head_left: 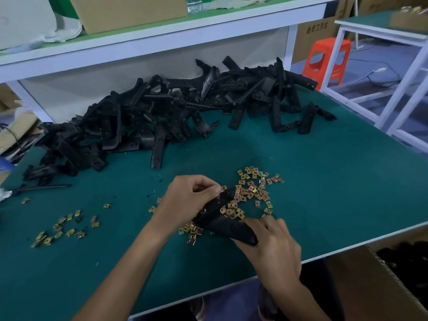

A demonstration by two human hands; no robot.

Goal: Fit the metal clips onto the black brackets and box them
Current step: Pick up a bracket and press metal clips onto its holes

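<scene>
The light where I work is dim, cool and even from overhead, so my left hand (192,198) and right hand (274,249) throw only faint soft shadows on the green mat (324,181) and nothing glares. The bracket (228,224) they hold and the heap of brackets (162,112) behind read as flat black with little detail. The wide lens bows the white shelf (162,40) and softens the corners.

Bracket pile (173,112) is heaped along the rear of the desk (324,181), below the shelf (139,46). Main clip pile (252,193) is spread front-centre, smaller clip scatter (62,228) to its left. Box (370,286) is set under the desk's right edge.
</scene>
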